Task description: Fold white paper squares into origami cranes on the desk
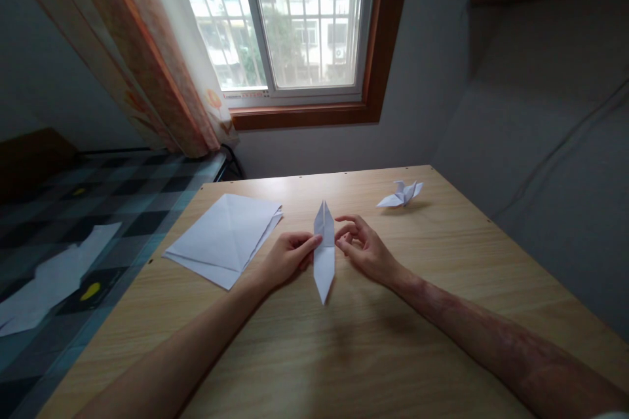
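A narrow folded piece of white paper (324,265), pointed at both ends, is in front of me near the middle of the table. Its upper half has a slit down the centre, and a crease crosses its middle. My left hand (293,254) pinches its left edge, thumb on top and fingers underneath. On the other side my right hand (366,250) is beside the right edge, its fingers curled and apart with nothing visible between them. Whether a fingertip touches the paper is hard to tell. A finished white paper crane (403,194) rests at the far right.
Several creased white paper sheets (221,236) lie stacked left of my hands. The wooden table (422,353) ends at a wall below a barred window (309,19). Left of it is a bed with a checked cover (147,190), with white paper pieces (63,275) on it.
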{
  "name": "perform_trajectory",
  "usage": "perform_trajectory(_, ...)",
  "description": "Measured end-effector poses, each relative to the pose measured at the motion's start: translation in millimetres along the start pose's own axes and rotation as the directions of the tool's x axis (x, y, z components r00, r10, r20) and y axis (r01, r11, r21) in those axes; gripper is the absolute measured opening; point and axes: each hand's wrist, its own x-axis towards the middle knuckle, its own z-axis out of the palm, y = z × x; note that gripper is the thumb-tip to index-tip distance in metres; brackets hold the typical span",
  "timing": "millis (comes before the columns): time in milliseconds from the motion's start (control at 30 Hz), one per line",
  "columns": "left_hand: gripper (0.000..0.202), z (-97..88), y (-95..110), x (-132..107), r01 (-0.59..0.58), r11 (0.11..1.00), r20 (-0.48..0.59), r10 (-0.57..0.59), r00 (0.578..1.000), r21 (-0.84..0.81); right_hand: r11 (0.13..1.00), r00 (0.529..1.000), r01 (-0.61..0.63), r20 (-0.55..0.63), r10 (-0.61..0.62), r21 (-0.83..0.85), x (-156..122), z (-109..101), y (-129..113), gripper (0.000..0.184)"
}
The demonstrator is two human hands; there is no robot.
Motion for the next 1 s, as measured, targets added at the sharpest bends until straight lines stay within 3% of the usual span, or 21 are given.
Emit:
perform_trajectory(133, 0.061, -0.5, -2, 1, 0.015, 0.999, -0.001, -0.015, 1.0, -0.043, 0.995, 0.995, 0.073, 0.07, -0.069, -0.062, -3, 0, -7, 0.044)
perform_trajectory(267, 0.061, 0.1, -1, 1, 0.034, 0.996, -0.008, -0.035, 0.999, -0.084, 0.983, 0.986, 0.144, 0.103, -0.133, -0.114, -4, 1, -10, 0.031)
perform_trajectory(600, 0.06, 0.2, 4, 0, 0.014, 0.999, 0.01, -0.014, 1.0, -0.049, 0.976, 0.983, 0.166, 0.098, -0.154, -0.138, -2, 0, -11, 0.018)
perform_trajectory(867, 0.053, 1.8, -16, 6, -0.05, 0.988, 0.013, 0.052, 0.999, -0.146, 0.993, 0.994, 0.086, 0.077, -0.08, -0.082, -3, -1, -8, 0.023)
perform_trajectory(1000, 0.053, 1.8, -17, 7, -0.11, 0.988, 0.048, 0.116, 0.992, -0.112, 0.998, 0.995, 0.016, 0.095, -0.01, -0.056, -5, -2, -9, 0.028)
